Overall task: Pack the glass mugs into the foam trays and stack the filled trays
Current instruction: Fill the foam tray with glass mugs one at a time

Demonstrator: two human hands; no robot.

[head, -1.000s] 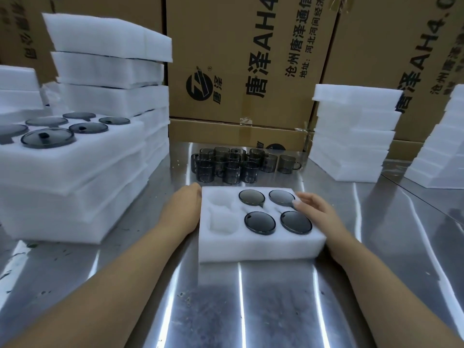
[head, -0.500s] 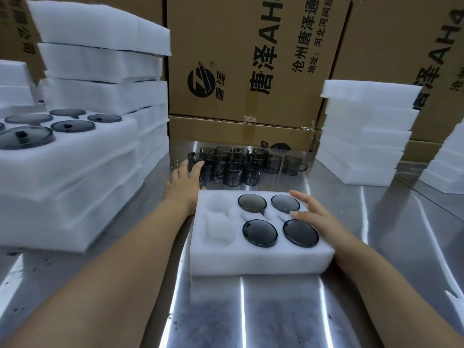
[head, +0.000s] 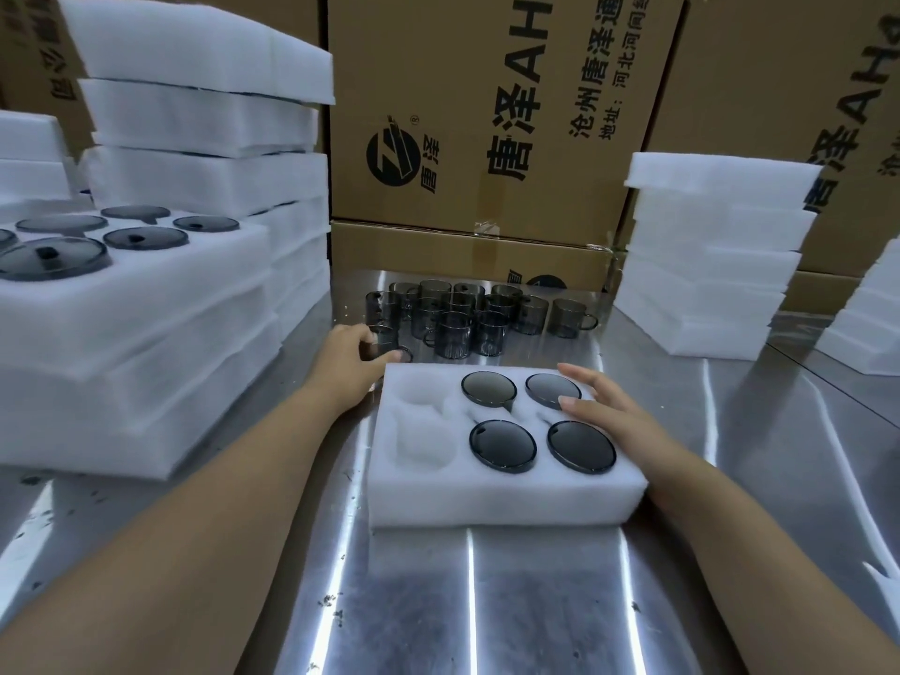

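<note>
The white foam tray (head: 487,494) lies flat on the shiny steel bench (head: 535,601) straight ahead of me. Four dark glass mugs (head: 501,443) sit in its middle and right pockets, showing as round discs level with the foam, and the two left pockets (head: 421,431) show bare foam. My right grip (head: 609,406) is released: palm down, fingers straight, resting on the tray's far right corner with fingertips at the rim of the far right mug. My left arm reaches past the tray's far left corner, and the left grip (head: 348,367) curls thumb and fingers round a smoky glass mug (head: 387,339) at the near edge of the loose mug cluster (head: 487,314). Stacked foam trays (head: 146,333) stand left, more foam (head: 706,265) right, and printed cardboard boxes (head: 487,114) behind.
</note>
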